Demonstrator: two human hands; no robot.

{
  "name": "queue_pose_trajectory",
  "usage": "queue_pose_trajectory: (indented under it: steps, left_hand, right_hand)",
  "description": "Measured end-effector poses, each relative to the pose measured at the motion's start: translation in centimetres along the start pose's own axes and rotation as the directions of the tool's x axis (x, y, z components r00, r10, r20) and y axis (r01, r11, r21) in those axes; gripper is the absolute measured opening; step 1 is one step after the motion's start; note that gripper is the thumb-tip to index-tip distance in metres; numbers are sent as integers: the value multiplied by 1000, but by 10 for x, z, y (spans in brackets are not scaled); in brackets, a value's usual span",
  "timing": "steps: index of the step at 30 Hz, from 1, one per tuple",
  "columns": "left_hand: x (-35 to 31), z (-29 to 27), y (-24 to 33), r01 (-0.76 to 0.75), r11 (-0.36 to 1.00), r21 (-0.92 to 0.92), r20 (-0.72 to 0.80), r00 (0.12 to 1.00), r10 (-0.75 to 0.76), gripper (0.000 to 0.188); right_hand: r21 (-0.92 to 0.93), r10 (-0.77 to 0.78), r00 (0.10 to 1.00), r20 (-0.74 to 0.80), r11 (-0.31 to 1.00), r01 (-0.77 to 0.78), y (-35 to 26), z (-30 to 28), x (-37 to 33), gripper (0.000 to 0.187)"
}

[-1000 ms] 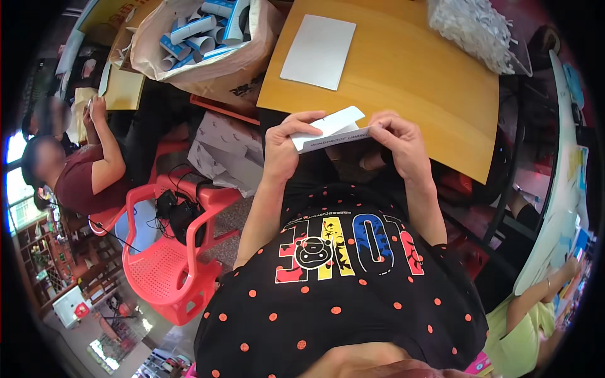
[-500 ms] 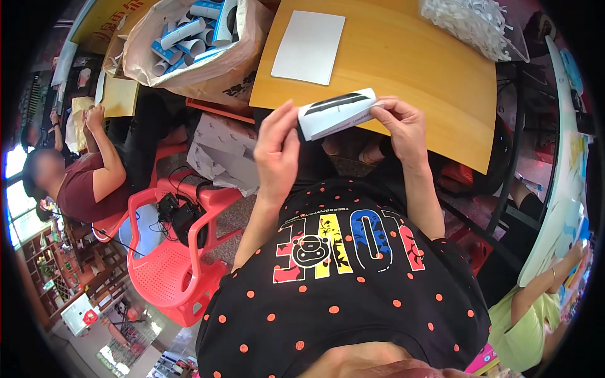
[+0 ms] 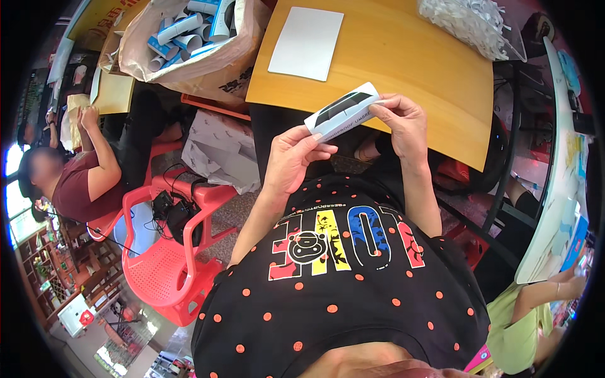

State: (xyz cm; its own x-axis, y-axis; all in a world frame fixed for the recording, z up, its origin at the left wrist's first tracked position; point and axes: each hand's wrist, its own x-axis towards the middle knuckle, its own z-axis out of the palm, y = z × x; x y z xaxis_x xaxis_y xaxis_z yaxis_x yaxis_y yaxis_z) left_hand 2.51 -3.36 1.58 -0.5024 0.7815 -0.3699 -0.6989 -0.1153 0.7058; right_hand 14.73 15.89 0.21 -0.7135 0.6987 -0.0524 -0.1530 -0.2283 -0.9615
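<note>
Flat sheet (image 3: pixel 307 43) on table (image 3: pixel 403 69), sack (image 3: pixel 189 44) left.

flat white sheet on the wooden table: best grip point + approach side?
Judgement: take the white sheet at its near edge, coming from the person's side. It lies flat on the wooden table, so slide it past the table's near edge and pinch there; both hands are occupied.

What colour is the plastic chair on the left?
Red, seen clearly in the head view: the plastic chair.

A small white box with a black picture (image 3: pixel 343 110) is held above the table edge; blue-white boxes (image 3: pixel 189 28) fill a sack.
</note>
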Motion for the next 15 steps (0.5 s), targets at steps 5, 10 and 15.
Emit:
queue_pose_trajectory:
  steps: [5,10,15]
  left_hand:
    - [1,11,-8,-114,987,114,-74,990,122,20]
    - [1,7,-11,-145,953,265,-144,972,188,17]
    - [-1,5,-8,-140,950,278,-154,970,188,19]
  right_hand:
    - [0,6,1000,-20,1000,-6,2,1,-1,9]
    - [1,32,999,-4,999,-32,2,6,0,10]
    - [78,97,995,3,992,-97,2,6,2,13]
